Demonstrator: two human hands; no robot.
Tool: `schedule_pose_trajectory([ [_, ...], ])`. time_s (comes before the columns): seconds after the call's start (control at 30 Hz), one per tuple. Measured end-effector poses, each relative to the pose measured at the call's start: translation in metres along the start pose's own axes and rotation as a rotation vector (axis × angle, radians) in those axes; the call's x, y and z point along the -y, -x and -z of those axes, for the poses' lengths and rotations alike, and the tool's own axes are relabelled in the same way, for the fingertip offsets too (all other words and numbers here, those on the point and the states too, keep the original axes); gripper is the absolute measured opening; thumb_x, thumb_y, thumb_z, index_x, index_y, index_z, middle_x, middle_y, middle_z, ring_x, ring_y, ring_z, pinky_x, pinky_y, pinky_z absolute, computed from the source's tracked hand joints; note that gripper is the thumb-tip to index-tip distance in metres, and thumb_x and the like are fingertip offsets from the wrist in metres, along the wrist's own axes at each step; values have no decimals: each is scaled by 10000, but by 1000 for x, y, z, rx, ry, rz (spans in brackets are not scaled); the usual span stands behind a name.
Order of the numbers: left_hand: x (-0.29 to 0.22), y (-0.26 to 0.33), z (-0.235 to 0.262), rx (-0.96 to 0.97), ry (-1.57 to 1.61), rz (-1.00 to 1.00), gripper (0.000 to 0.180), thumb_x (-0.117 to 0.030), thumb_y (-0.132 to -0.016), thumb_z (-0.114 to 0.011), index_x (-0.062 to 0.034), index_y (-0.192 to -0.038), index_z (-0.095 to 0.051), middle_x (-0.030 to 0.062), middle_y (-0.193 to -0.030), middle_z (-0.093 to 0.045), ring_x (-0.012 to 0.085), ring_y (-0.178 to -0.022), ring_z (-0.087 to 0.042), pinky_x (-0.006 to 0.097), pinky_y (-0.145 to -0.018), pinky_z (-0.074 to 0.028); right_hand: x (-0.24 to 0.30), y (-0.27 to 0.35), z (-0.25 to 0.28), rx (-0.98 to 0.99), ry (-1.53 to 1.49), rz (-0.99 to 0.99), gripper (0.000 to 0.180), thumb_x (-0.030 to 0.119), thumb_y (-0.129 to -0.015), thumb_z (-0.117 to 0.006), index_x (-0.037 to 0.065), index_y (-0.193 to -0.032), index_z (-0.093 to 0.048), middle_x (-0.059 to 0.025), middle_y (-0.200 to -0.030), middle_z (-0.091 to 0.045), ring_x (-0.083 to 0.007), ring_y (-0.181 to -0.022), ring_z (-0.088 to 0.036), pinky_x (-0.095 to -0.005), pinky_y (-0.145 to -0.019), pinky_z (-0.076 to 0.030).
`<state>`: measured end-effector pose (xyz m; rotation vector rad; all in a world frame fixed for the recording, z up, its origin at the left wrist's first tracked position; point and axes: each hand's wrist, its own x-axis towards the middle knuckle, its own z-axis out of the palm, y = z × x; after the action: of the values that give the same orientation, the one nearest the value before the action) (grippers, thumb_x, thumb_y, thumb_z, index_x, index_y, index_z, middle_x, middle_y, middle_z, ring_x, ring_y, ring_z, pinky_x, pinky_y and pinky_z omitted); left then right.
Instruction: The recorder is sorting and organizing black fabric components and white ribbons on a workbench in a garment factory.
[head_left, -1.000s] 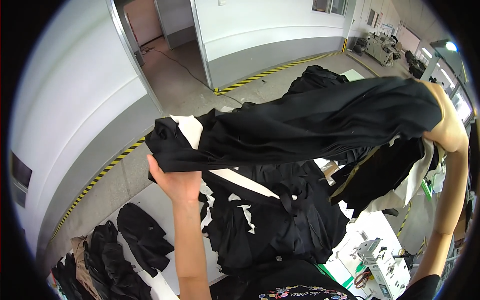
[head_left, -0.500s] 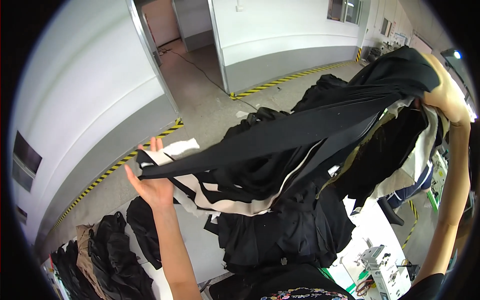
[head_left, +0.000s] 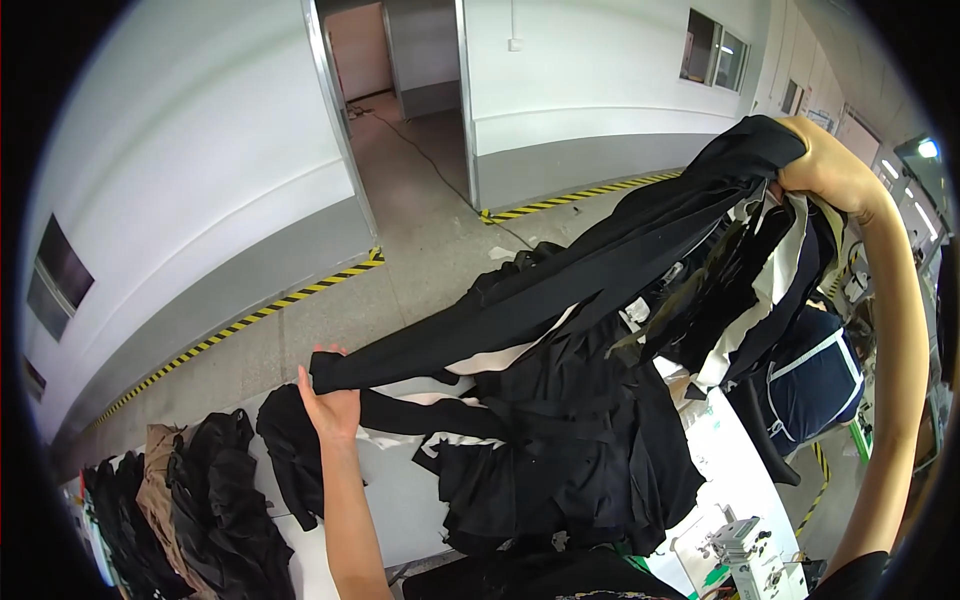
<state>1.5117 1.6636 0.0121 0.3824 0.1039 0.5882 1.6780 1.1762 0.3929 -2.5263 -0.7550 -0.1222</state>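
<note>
A bundle of black fabric pieces (head_left: 540, 300) is stretched slantwise between my two hands, with white and cream strips showing among its layers. Raised at the upper right, my right hand (head_left: 828, 172) is closed round the bunched top of the cloth. My left hand (head_left: 333, 408) is lower at the left, wrapped about the narrow end; its thumb is in front and the fingers are partly hidden behind. Ragged black and pale flaps (head_left: 770, 265) hang below my right hand. Beneath the stretched cloth, a heap of black fabric (head_left: 580, 450) covers part of the white table (head_left: 735, 470).
Black and brown garments (head_left: 205, 490) hang or lie at the lower left. A white sewing machine (head_left: 750, 555) stands at the lower right, near a person in dark blue clothing (head_left: 815, 375). Yellow-black tape (head_left: 270, 305) runs along the wall, and a doorway (head_left: 400, 110) is beyond.
My right hand has moved left and the cloth sags less, its broad folds drawn into a narrower band. My left hand has closed more round the end. The view has shifted slightly.
</note>
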Motion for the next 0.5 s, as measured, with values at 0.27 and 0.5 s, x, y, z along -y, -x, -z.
schedule_pose_trajectory([
  [0.27, -85, -4, -43, 11, -203, -130, 529, -432, -969, -514, -122, -1396, -476, 119, -1353, -536, 269, -1231, -518, 445, -1077, -388, 3, -23, -11, 57, -15, 96, 261, 94, -633, -583, -41, -854, -607, -63, -702, -621, -123, -654, -605, -245, -630, -470],
  [0.5, -199, 33, -145, 26, -392, -476, 583, -386, -984, -498, -1, -1416, -430, 147, -1423, -485, 244, -1318, -456, 403, -1129, -350, 2, -24, -29, 101, -252, 203, 211, 105, -677, -597, -39, -815, -664, -52, -740, -647, -102, -679, -563, -237, -638, -450],
])
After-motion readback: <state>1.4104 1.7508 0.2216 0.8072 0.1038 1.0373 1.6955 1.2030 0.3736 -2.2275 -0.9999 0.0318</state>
